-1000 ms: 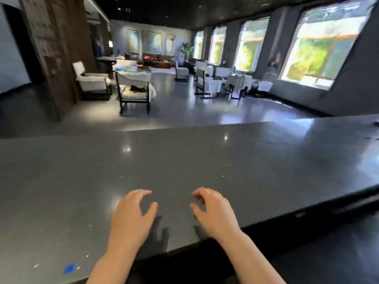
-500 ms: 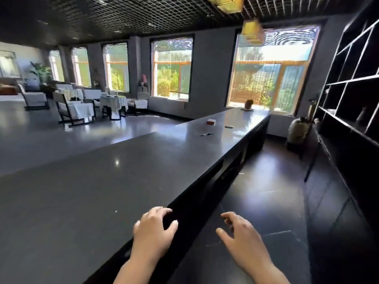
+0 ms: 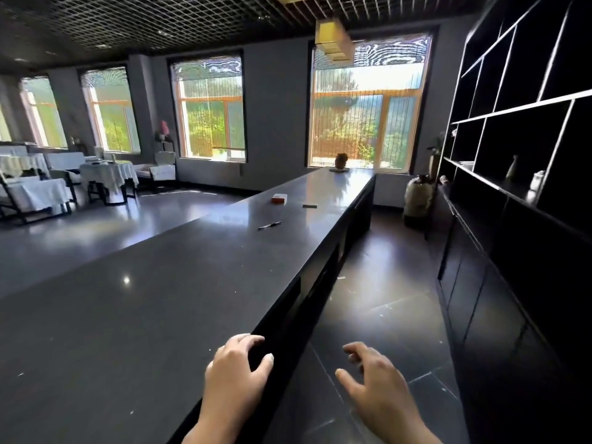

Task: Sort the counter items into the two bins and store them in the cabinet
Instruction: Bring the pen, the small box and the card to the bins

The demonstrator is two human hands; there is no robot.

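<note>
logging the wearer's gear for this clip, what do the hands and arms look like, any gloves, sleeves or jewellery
Both are bare: the left hand and right hand wear no gloves, and no rings or watch show. The forearms are uncovered down to the frame's bottom edge, so no sleeves are visible. Fingernails look short and unpainted.

Glossy dark stone-like counter (image 3: 166, 302), polished floor (image 3: 384, 283)

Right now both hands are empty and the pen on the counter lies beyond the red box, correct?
Not quite. In the head view the pen lies nearer than the red box on the counter. The left hand and right hand are empty.
</note>
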